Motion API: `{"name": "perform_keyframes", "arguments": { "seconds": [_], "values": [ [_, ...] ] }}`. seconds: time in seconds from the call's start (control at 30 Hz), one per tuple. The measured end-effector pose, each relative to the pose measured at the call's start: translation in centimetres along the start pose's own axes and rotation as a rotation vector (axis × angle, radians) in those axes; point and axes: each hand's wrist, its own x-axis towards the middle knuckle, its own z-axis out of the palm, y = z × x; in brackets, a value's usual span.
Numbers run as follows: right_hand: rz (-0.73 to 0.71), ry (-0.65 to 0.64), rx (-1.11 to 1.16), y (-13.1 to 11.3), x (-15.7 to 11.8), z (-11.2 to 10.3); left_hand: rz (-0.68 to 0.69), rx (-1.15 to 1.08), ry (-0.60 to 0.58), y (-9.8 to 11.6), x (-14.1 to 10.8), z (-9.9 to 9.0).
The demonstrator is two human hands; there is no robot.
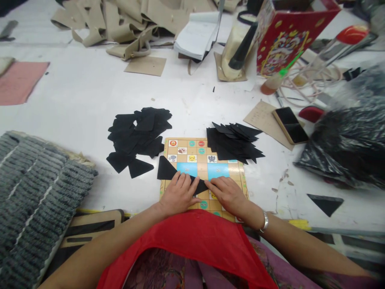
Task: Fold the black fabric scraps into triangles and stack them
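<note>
A black, flat, pointed piece [167,168] lies slantwise over a colourful printed game board [234,182]. My left hand [180,190] rests across its middle, fingers stretched out and lying on it, thumb apart near the board. At the piece's right tip, my right hand [230,194] has its fingertips closed together on the edge; its thumb is mostly hidden. Beyond the board on the left is a loose heap of black pieces [132,134]. On the right, more black pieces are gathered in a fanned stack [231,142], overlapping the board's corner.
A phone [290,125] lies on cardboard [261,118] at right, beside a black-filled plastic bag [345,140]. One black triangle [325,204] sits nearer. Behind are a red box [288,40], a glue bottle [236,52], a notepad [197,36] and beige pieces [126,20]. Grey knitted cloth [42,192] is left.
</note>
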Motion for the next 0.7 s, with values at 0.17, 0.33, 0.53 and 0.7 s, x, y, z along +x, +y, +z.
{"name": "perform_keyframes", "arguments": {
  "seconds": [0.17, 0.33, 0.53, 0.7],
  "values": [
    [0.012, -0.017, -0.009, 0.1, -0.7, 0.0, 0.037, -0.003, -0.039, 0.7, 0.3, -0.2],
    [0.012, -0.003, -0.012, 0.2, -1.0, -0.3, 0.049, -0.004, -0.068, 1.4, 0.8, -0.3],
    [0.011, -0.011, -0.026, 0.3, -1.7, -0.5, 0.078, -0.044, -0.091, 1.9, 1.4, -0.6],
    [0.021, -0.033, -0.017, 0.3, -2.1, -0.4, 0.072, -0.096, -0.093, 2.7, 2.0, -0.6]
  ]
}}
